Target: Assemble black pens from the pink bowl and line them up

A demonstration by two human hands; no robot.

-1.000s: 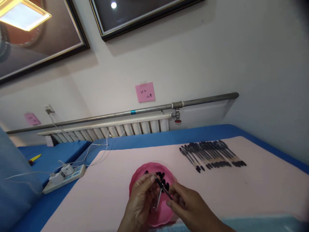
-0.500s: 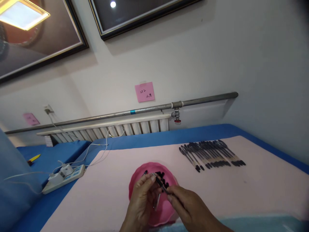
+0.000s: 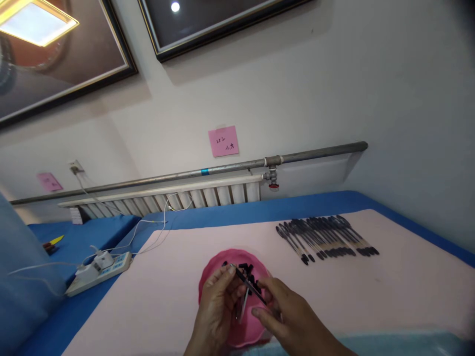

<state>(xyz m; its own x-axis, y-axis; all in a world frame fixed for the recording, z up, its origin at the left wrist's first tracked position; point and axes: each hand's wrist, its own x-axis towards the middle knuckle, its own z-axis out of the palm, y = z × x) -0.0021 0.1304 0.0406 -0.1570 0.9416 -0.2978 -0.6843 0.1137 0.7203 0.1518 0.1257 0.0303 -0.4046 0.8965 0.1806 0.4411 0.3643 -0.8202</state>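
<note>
Both my hands meet over a pink bowl (image 3: 211, 273) that holds several small black pen caps (image 3: 248, 270). My left hand (image 3: 217, 309) pinches the tip end of a thin pen (image 3: 245, 281) and also holds a clear pen tube pointing down. My right hand (image 3: 287, 316) grips the same pen's lower end with curled fingers. The pen slants from upper left to lower right between the two hands. A row of several assembled black pens (image 3: 324, 237) lies on the pink mat (image 3: 371, 291) to the right.
A white power strip (image 3: 98, 271) with plugged cables lies on the blue cloth at left. A radiator (image 3: 166, 198) and a metal pipe (image 3: 237, 165) run along the wall, with a pink note (image 3: 223, 141) above. A blue translucent thing fills the left edge.
My right hand has shifted slightly along the pen, and the pen's tip has edged up and left. The bowl and the row of pens have not moved.
</note>
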